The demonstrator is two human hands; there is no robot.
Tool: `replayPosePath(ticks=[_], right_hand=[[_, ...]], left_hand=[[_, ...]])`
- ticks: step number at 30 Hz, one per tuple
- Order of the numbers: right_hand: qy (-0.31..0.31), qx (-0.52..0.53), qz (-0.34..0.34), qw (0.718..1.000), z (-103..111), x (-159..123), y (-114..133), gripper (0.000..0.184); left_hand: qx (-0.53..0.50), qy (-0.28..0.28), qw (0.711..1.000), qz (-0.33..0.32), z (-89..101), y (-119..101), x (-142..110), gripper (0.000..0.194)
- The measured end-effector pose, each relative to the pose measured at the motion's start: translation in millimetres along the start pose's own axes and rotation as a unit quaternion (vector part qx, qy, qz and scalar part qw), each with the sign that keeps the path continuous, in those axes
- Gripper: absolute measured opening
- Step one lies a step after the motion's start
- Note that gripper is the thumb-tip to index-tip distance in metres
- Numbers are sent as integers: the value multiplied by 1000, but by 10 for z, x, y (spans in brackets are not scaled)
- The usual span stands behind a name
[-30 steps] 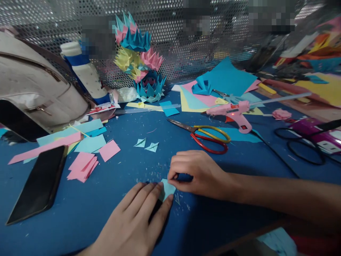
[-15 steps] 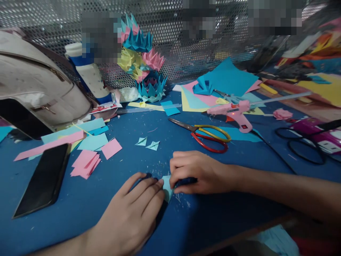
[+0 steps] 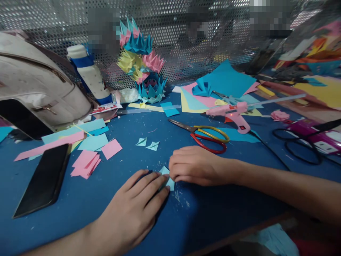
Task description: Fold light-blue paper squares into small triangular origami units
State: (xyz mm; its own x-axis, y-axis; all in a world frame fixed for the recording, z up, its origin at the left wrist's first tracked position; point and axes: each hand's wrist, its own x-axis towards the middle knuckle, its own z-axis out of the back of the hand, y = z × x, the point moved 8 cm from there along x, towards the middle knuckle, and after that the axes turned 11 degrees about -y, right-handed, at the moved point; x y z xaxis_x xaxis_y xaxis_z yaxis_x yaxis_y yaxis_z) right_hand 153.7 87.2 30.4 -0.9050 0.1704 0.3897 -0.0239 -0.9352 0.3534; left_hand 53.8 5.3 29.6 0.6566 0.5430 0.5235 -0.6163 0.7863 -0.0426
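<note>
A small light blue piece of paper lies on the blue table, partly covered by both hands. My left hand rests over its left side with fingers stretched out, fingertips pressing it against the tabletop. At the paper's right edge, my right hand is closed, its fingers curled in a pinch; the exact fold under them is hidden. Beyond the hands lie two small folded light blue pieces. Scissors with one red and one yellow handle lie just past my right hand.
Pink paper squares, a dark phone and a pale backpack are at the left. A bottle and a folded-paper flower stack stand behind. A pink glue gun and its cord lie at the right, near coloured sheets.
Both hands have shifted slightly away from me with the light blue paper, which now shows a pointed top corner. My right fingers have curled in closer. The view has turned slightly.
</note>
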Motion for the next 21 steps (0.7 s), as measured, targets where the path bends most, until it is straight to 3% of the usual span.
replayPosePath(ticks=[6, 13, 21], right_hand=[[6, 41, -43, 998, -16, -2, -51, 21], [48, 69, -153, 985, -57, -23, -92, 13], [60, 64, -126, 988, -82, -12, -44, 19]], left_hand=[[-20, 43, 999, 0, -60, 14, -31, 49], [-37, 73, 997, 8, -111, 27, -55, 52], [-36, 76, 996, 8, -113, 34, -64, 54]])
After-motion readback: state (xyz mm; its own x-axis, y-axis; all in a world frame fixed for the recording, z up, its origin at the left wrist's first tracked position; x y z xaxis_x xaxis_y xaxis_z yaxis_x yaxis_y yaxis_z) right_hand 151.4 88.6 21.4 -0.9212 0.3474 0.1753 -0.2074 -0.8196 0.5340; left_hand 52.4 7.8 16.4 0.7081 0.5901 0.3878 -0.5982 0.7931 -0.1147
